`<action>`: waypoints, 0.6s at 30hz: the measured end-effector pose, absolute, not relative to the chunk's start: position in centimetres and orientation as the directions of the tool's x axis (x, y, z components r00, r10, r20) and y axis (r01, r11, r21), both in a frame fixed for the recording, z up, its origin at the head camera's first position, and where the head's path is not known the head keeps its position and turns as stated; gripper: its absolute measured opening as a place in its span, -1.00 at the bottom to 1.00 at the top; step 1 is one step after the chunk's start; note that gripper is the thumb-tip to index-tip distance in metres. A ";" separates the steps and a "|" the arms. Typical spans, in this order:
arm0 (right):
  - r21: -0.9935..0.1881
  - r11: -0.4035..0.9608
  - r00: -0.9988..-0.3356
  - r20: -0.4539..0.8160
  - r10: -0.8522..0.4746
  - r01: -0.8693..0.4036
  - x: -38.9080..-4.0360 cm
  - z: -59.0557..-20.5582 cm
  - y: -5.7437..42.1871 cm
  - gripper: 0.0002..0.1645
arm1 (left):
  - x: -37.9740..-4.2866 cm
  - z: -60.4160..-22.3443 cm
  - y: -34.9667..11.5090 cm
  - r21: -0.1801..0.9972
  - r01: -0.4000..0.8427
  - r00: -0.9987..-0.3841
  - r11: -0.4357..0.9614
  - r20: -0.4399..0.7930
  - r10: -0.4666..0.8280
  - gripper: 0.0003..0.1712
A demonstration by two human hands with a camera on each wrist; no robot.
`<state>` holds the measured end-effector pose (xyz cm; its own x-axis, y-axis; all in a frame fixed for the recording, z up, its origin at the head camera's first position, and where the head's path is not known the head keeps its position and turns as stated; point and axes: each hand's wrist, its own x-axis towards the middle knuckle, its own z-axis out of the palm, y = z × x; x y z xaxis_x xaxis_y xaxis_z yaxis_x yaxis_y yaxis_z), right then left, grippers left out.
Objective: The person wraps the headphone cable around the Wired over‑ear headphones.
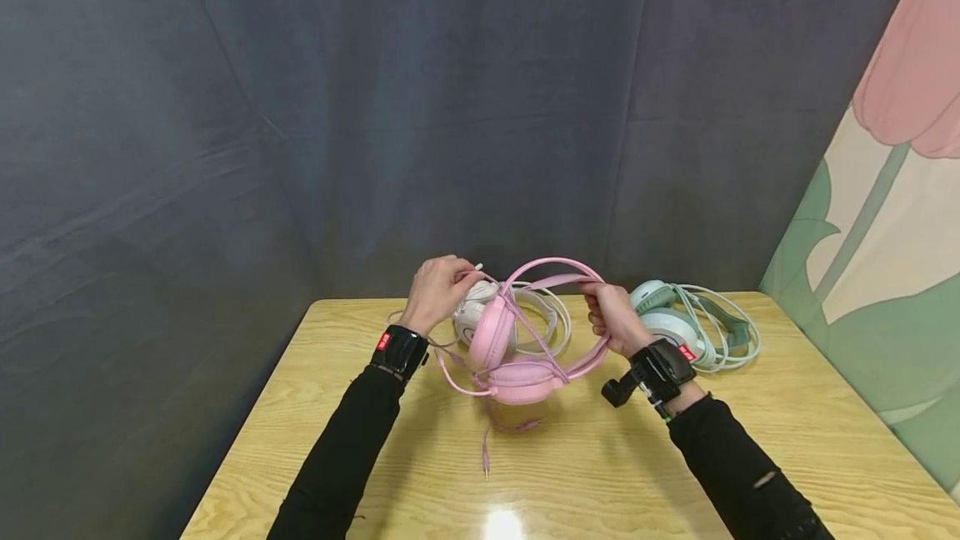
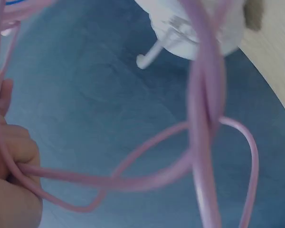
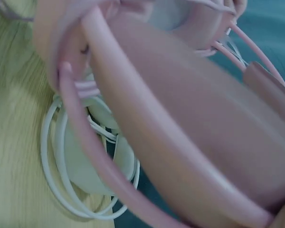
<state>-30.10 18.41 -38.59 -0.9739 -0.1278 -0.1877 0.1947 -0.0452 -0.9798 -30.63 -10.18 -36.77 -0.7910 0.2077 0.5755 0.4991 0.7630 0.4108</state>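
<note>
A pair of pink headphones (image 1: 525, 382) is held up over the wooden table, its two ear cups toward the left. My right hand (image 1: 617, 319) grips the headband (image 3: 180, 142) at the right side. On the left, my left hand (image 1: 437, 294) pinches the pink cable (image 2: 118, 182) between thumb and fingers. Loops of that cable cross the ear cups, and its plug end (image 1: 486, 463) dangles in front. White headphones (image 1: 467, 319) with a coiled white cable sit behind, partly covered by the pink pair.
Mint-green headphones (image 1: 675, 332) with a pale coiled cable lie on the table (image 1: 300, 440) to the right, close to my right hand. A dark curtain (image 1: 450, 107) hangs behind the table. A flower-painted wall (image 1: 885, 257) borders the right side.
</note>
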 end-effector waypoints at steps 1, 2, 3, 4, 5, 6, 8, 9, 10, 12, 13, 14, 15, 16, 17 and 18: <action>-0.983 -0.031 -0.981 -0.177 -0.083 0.180 -30.1 -38.6 18.3 -0.55 | -30.5 -36.6 -10.1 0.411 0.505 -0.788 0.759 0.578 0.212 -0.78; -0.986 -0.017 -0.986 -0.163 -0.037 0.164 -30.2 -38.5 18.2 -0.57 | -30.4 -36.3 -10.1 0.409 0.513 -0.784 0.755 0.581 0.218 -0.78; -0.990 0.004 -0.990 -0.144 0.007 0.144 -30.3 -38.5 18.1 -0.59 | -30.2 -36.1 -10.0 0.402 0.523 -0.777 0.752 0.588 0.226 -0.78; -0.992 0.026 -0.991 -0.125 0.057 0.126 -30.3 -38.5 18.1 -0.60 | -30.0 -35.8 -9.9 0.392 0.535 -0.769 0.749 0.593 0.239 -0.77; -0.993 0.047 -0.989 -0.104 0.108 0.110 -30.3 -38.5 18.2 -0.61 | -29.9 -35.6 -9.7 0.379 0.548 -0.761 0.746 0.597 0.255 -0.77; -0.993 0.073 -0.983 -0.081 0.162 0.094 -30.3 -38.4 18.2 -0.60 | -29.7 -35.3 -9.6 0.362 0.562 -0.751 0.744 0.600 0.275 -0.77; -0.989 0.133 -0.966 -0.022 0.256 0.057 -30.5 -38.4 18.4 -0.57 | -29.3 -34.7 -9.5 0.312 0.586 -0.730 0.748 0.605 0.319 -0.78; -0.985 0.168 -0.954 0.014 0.299 0.039 -30.6 -38.3 18.5 -0.55 | -29.1 -34.5 -9.5 0.289 0.594 -0.721 0.751 0.605 0.338 -0.79; -0.978 0.206 -0.939 0.052 0.340 0.020 -30.7 -38.3 18.5 -0.53 | -28.9 -34.3 -9.5 0.268 0.603 -0.713 0.751 0.604 0.357 -0.80; -0.958 0.287 -0.907 0.139 0.398 -0.021 -30.9 -38.1 18.6 -0.51 | -28.6 -34.0 -9.3 0.235 0.616 -0.702 0.752 0.597 0.388 -0.81; -0.946 0.323 -0.889 0.183 0.419 -0.043 -31.0 -38.1 18.6 -0.51 | -28.4 -33.9 -9.2 0.224 0.621 -0.698 0.751 0.595 0.399 -0.81; -0.932 0.357 -0.872 0.222 0.437 -0.058 -31.0 -38.0 18.6 -0.52 | -28.2 -33.8 -9.0 0.218 0.625 -0.694 0.749 0.595 0.406 -0.81; -0.921 0.381 -0.854 0.257 0.453 -0.075 -31.1 -38.0 18.5 -0.53 | -28.0 -33.8 -8.8 0.217 0.631 -0.692 0.745 0.592 0.414 -0.81; -0.913 0.398 -0.838 0.282 0.467 -0.086 -31.1 -38.0 18.4 -0.54 | -27.9 -33.9 -8.5 0.215 0.638 -0.688 0.740 0.591 0.422 -0.80; -0.912 0.399 -0.829 0.293 0.477 -0.092 -31.1 -38.0 18.3 -0.56 | -27.7 -34.1 -8.2 0.215 0.645 -0.685 0.733 0.589 0.429 -0.79; -0.915 0.392 -0.819 0.297 0.491 -0.097 -31.2 -38.0 18.3 -0.58 | -27.4 -34.2 -7.8 0.218 0.653 -0.680 0.725 0.589 0.436 -0.79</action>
<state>-31.18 18.29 -38.00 -0.8187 0.4912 0.2973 -0.0971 0.3919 -0.9149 -27.43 -7.83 -34.21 -0.6805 0.4364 0.5887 0.6533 0.7252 0.2175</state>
